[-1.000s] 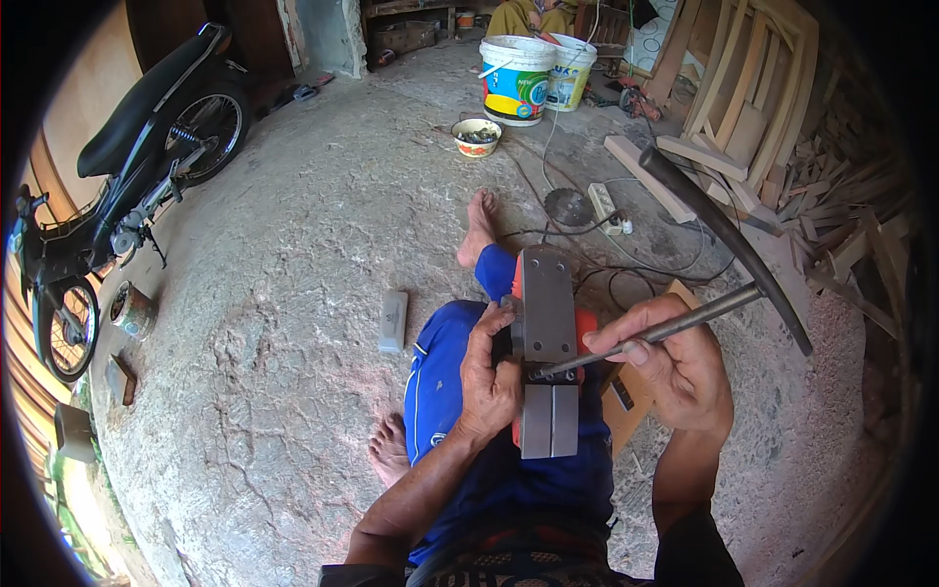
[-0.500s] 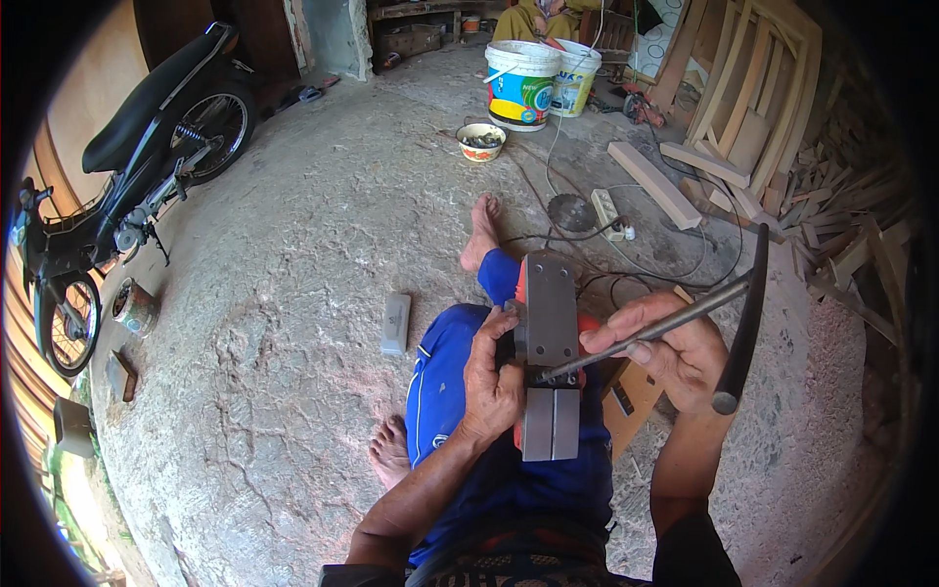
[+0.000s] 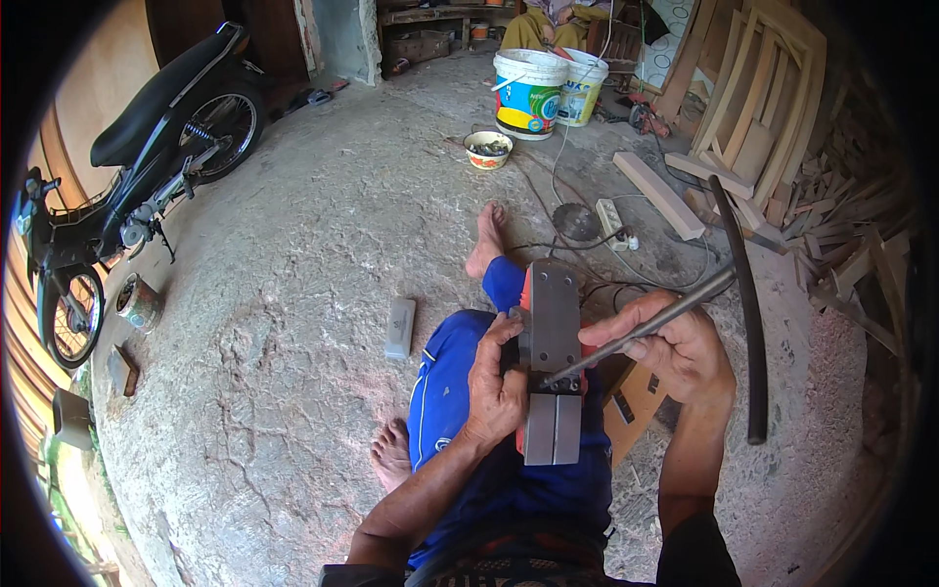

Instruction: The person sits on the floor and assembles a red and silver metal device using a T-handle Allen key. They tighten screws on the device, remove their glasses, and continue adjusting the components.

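- Seen from the head camera, a seated person's left hand [image 3: 497, 386] is clamped on the left side of an upturned planer [image 3: 555, 313], which rests over the blue-trousered legs [image 3: 445, 386].
- The right hand [image 3: 682, 347] closes its fingers around a metal T-handled tool [image 3: 675, 309], its tip at the dark gap between the planer's grey plates.
- The tool's black crossbar [image 3: 748, 333] stands out past the right hand, its lower end over bare concrete.
- To the left, a broad stretch of rough floor [image 3: 264, 245] runs to a parked motorbike [image 3: 161, 108], with a grey block [image 3: 400, 328] near the knee.
- Ahead, cables, a power strip [image 3: 614, 223] and a toothed disc [image 3: 576, 223] crowd the floor; stacked wood [image 3: 851, 220] edges the right.
- A bowl [image 3: 488, 161] holds dark pieces.
- Two white buckets [image 3: 526, 98] stand behind it, contents hard to read.
- Far left, a small pail [image 3: 140, 303] sits tilted, its contents unclear.
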